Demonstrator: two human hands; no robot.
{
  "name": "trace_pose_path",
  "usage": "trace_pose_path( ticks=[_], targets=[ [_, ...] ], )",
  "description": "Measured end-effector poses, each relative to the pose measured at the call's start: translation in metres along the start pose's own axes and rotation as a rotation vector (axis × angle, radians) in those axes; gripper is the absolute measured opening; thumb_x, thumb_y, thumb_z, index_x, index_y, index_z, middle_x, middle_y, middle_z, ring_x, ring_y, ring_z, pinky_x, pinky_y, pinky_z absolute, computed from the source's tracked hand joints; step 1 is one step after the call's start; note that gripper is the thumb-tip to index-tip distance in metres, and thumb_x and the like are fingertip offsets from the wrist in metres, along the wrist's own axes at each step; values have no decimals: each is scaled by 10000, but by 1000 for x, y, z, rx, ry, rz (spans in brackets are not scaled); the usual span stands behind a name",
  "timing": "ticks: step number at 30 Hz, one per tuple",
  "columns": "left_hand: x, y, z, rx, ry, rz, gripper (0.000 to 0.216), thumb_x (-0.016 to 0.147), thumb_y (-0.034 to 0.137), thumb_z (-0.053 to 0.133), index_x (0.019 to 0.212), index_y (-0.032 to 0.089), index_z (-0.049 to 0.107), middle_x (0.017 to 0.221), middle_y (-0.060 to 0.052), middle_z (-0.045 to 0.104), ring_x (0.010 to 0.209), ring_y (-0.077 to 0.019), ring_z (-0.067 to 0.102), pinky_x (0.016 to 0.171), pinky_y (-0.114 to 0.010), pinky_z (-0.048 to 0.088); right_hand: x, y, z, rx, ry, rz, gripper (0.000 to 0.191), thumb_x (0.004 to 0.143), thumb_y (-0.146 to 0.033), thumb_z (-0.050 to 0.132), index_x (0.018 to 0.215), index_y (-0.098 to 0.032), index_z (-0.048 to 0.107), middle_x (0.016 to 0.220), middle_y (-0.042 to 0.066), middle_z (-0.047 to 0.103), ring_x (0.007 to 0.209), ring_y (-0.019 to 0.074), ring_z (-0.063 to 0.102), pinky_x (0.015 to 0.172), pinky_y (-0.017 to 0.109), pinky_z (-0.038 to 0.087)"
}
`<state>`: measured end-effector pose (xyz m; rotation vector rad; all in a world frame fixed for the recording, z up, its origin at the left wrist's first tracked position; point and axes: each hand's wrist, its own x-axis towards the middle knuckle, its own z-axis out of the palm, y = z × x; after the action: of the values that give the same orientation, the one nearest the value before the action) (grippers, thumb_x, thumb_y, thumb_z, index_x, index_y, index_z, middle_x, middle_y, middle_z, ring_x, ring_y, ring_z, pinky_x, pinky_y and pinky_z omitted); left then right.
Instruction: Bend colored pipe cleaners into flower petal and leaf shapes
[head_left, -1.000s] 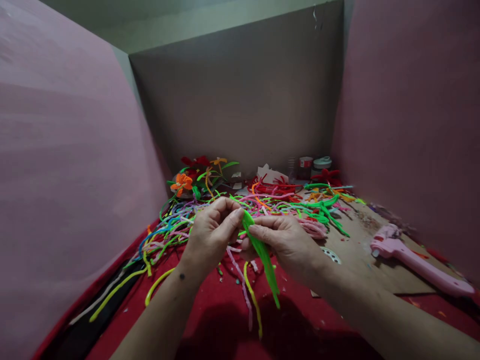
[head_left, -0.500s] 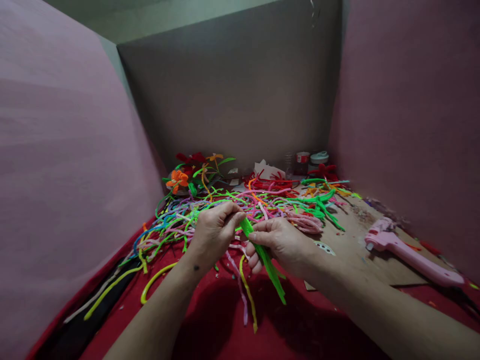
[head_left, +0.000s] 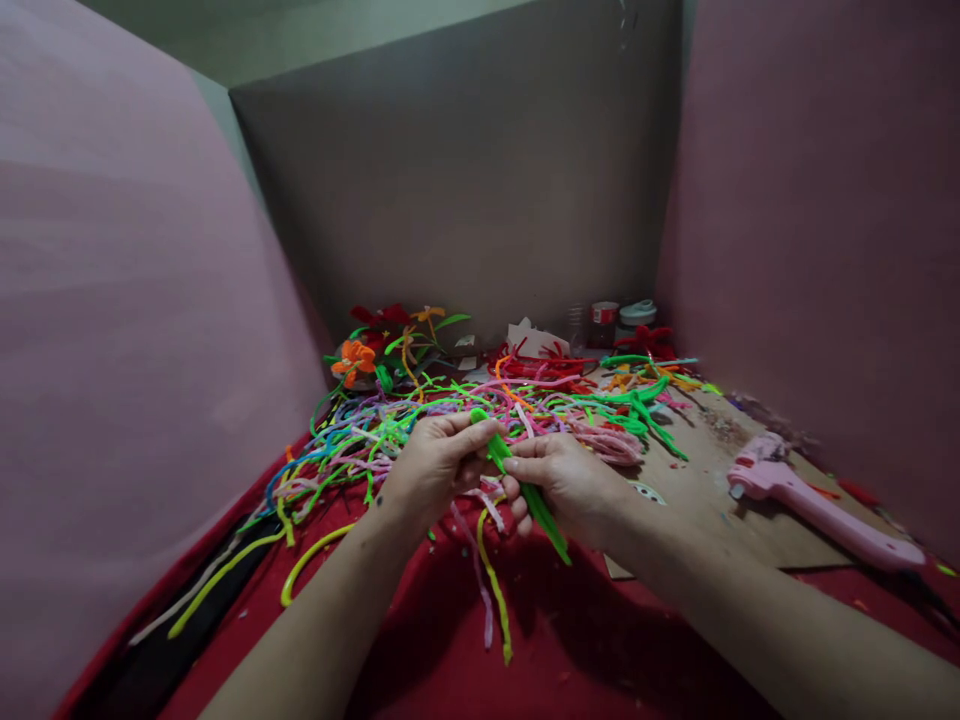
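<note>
Between my hands is a strip of bright green pipe cleaners (head_left: 550,525), folded or bundled lengthwise and slanting down to the right. My left hand (head_left: 442,462) pinches it near its rounded upper end, thumb on top. My right hand (head_left: 562,480) grips it around the middle, thumb and forefinger closed on it, the other fingers curled beneath. The lower end sticks out free below my right hand. Behind and beneath my hands spreads a heap of loose pipe cleaners (head_left: 390,430) in many colours. A yellow pipe cleaner (head_left: 495,590) and a lilac one (head_left: 480,575) hang toward me.
A pink glue gun (head_left: 817,510) lies at the right by a cardboard sheet (head_left: 727,500). Orange and red pipe-cleaner flowers (head_left: 354,362) stand at the back left. Jars (head_left: 604,325) are at the back right. Red cloth (head_left: 435,640) covers the surface; pink panels (head_left: 135,300) flank both sides.
My left hand has shifted its hold slightly down the green strip, so its upper end now shows above the thumb. The strip's lower end has risen a little.
</note>
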<state>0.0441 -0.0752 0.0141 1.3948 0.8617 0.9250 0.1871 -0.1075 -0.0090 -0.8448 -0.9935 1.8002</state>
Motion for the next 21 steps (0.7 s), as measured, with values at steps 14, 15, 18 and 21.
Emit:
trace_pose_path(
  ticks=[14,15,18,21],
  targets=[
    [7,-5,-2,305,286,187,380,676,365,650,491,152,396,405,85,300,361,-26,244,362,-188,163,-6,0,9,-184,41,37,241,846,-80,378,638,-126,491,473,20,576,363,95,537,395,197,453],
    [7,-6,-2,230,216,146,339,681,365,649,528,153,433,407,88,311,351,-28,251,359,-187,172,-5,0,8,-173,22,27,240,843,-78,380,638,-125,495,477,25,583,366,96,541,399,197,455],
    [8,-9,-2,104,37,32,248,677,357,659,649,141,538,441,73,405,350,-39,319,356,-186,211,-2,2,2,-139,-17,14,228,832,-64,362,679,-113,524,516,42,609,374,109,552,399,219,468],
    [8,-12,-1,115,-14,-25,270,657,356,680,622,119,555,470,42,476,366,-41,364,357,-184,229,2,6,-4,-111,-35,9,201,821,-64,362,746,-97,546,545,58,621,399,131,575,419,254,488]
  ],
)
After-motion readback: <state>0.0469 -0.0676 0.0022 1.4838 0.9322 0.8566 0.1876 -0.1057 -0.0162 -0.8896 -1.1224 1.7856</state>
